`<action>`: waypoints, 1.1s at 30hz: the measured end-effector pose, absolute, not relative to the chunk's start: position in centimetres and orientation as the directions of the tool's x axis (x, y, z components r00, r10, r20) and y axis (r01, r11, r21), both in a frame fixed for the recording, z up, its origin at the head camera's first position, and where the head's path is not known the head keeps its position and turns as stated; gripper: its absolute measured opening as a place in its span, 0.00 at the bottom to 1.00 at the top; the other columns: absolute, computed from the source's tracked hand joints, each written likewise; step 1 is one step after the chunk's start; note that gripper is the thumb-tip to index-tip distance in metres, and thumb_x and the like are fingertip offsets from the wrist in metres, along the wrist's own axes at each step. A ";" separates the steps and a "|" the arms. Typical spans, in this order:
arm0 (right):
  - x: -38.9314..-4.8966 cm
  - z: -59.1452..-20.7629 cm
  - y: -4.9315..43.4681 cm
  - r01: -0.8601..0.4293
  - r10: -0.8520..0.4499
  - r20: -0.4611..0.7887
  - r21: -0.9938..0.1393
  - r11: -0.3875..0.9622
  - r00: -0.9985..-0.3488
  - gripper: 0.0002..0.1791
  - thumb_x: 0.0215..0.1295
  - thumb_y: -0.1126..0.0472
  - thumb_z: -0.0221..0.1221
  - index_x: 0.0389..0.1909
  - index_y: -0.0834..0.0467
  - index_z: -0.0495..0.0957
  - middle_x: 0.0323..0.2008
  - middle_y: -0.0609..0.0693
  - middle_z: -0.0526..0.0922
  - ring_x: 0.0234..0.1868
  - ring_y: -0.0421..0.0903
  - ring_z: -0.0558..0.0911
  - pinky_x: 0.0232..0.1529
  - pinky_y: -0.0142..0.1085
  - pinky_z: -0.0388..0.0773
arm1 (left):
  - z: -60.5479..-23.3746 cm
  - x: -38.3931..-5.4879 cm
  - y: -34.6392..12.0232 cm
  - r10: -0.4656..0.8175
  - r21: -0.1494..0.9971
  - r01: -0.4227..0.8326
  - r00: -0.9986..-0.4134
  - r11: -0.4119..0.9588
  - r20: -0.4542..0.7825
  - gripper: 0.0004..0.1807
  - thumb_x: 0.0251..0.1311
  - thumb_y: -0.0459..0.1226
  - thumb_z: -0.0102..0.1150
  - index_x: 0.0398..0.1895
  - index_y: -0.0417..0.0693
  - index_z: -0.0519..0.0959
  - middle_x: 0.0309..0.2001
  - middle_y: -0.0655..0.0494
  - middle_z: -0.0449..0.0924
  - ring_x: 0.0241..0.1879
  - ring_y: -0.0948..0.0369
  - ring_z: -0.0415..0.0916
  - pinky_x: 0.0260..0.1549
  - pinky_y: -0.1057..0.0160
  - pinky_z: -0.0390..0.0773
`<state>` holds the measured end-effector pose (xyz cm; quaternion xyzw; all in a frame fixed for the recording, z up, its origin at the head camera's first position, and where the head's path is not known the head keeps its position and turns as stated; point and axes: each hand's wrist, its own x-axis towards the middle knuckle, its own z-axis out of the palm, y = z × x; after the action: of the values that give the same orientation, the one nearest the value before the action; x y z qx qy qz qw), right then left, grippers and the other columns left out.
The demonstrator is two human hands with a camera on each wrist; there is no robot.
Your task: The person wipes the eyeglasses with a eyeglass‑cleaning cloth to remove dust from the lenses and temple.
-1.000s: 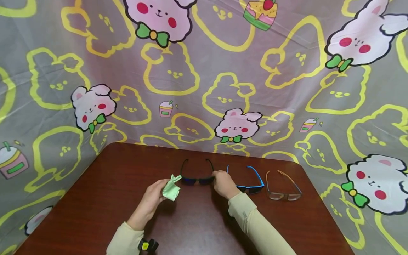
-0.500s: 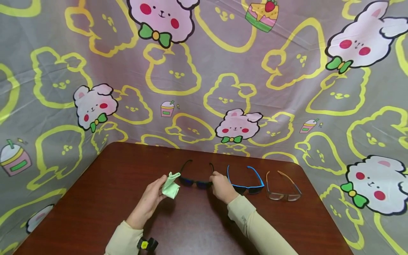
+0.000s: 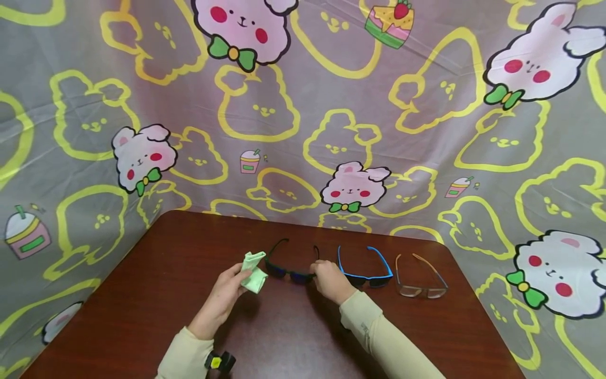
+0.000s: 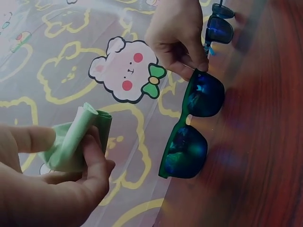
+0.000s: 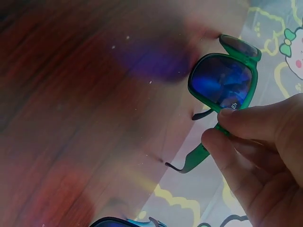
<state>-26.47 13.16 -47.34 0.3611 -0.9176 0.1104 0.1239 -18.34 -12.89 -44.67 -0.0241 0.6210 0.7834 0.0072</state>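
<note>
In the head view my left hand [image 3: 221, 299] grips a folded light green cloth [image 3: 253, 273] between thumb and fingers, above the table. The left wrist view shows that cloth [image 4: 71, 142] bunched in the fingers, apart from any glasses. My right hand [image 3: 331, 280] pinches the corner of dark green-framed sunglasses [image 3: 290, 275], where the temple meets the front. Their blue mirrored lenses [image 5: 221, 81] and spread temples show in the right wrist view, with thumb and forefinger at the hinge. Whether the frame touches the table is hard to tell.
Right of my right hand lie blue-framed sunglasses [image 3: 366, 277] with temples spread. Farther right are clear-lensed glasses [image 3: 423, 292] with orange-tipped temples. All are on a dark brown table [image 3: 189, 247], enclosed by a patterned cloth backdrop [image 3: 284, 131].
The green-framed sunglasses have turned slightly, their right end coming a little nearer to me along with my right hand. My left hand has shifted slightly left with the cloth.
</note>
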 end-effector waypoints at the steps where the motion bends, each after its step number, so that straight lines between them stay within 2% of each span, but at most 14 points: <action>1: -26.4 -47.3 13.2 -0.689 -0.634 0.304 -0.122 0.714 -0.711 0.09 0.48 0.75 0.61 0.28 0.59 0.80 0.27 0.49 0.78 0.30 0.46 0.81 0.28 0.35 0.77 | -44.6 -18.4 -12.9 -0.024 0.972 -0.042 -0.998 -0.230 -0.049 0.19 0.66 0.30 0.45 0.56 0.23 0.65 0.35 0.52 0.76 0.33 0.64 0.75 0.35 0.67 0.74; 9: -26.2 -47.2 13.7 -0.708 -0.649 0.300 -0.159 0.688 -0.699 0.11 0.45 0.77 0.59 0.28 0.60 0.79 0.29 0.50 0.79 0.31 0.47 0.81 0.30 0.36 0.78 | -44.7 -18.7 -12.8 -0.049 0.976 -0.067 -0.996 -0.205 -0.078 0.20 0.68 0.31 0.41 0.59 0.24 0.65 0.39 0.51 0.76 0.35 0.65 0.74 0.36 0.67 0.73; 20: -25.6 -46.7 13.9 -0.727 -0.673 0.283 -0.180 0.662 -0.683 0.12 0.46 0.76 0.64 0.30 0.58 0.79 0.31 0.49 0.77 0.32 0.46 0.80 0.31 0.34 0.78 | -44.3 -18.4 -13.2 -0.056 0.973 -0.070 -0.995 -0.218 -0.084 0.20 0.69 0.31 0.40 0.58 0.22 0.64 0.38 0.52 0.77 0.35 0.66 0.74 0.37 0.67 0.73; 28: -25.4 -46.3 14.4 -0.760 -0.680 0.350 -0.190 0.622 -0.644 0.10 0.51 0.72 0.67 0.33 0.58 0.78 0.32 0.47 0.78 0.32 0.42 0.80 0.32 0.32 0.77 | -44.0 -18.2 -13.5 -0.091 0.980 -0.060 -0.993 -0.188 -0.078 0.20 0.70 0.33 0.40 0.57 0.22 0.65 0.36 0.54 0.77 0.34 0.66 0.74 0.37 0.67 0.73; 33: -25.0 -45.6 15.0 -0.777 -0.653 0.426 -0.273 0.567 -0.626 0.11 0.52 0.71 0.66 0.35 0.57 0.80 0.33 0.45 0.79 0.33 0.39 0.79 0.32 0.31 0.77 | -44.1 -18.3 -13.6 -0.103 0.987 -0.054 -0.992 -0.150 -0.069 0.20 0.71 0.34 0.40 0.56 0.24 0.67 0.38 0.51 0.77 0.36 0.65 0.75 0.39 0.67 0.74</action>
<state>-24.96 14.97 -45.64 0.4089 -0.8741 0.2219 0.1399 -18.32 -13.65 -44.12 -0.0600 0.6517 0.7560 -0.0163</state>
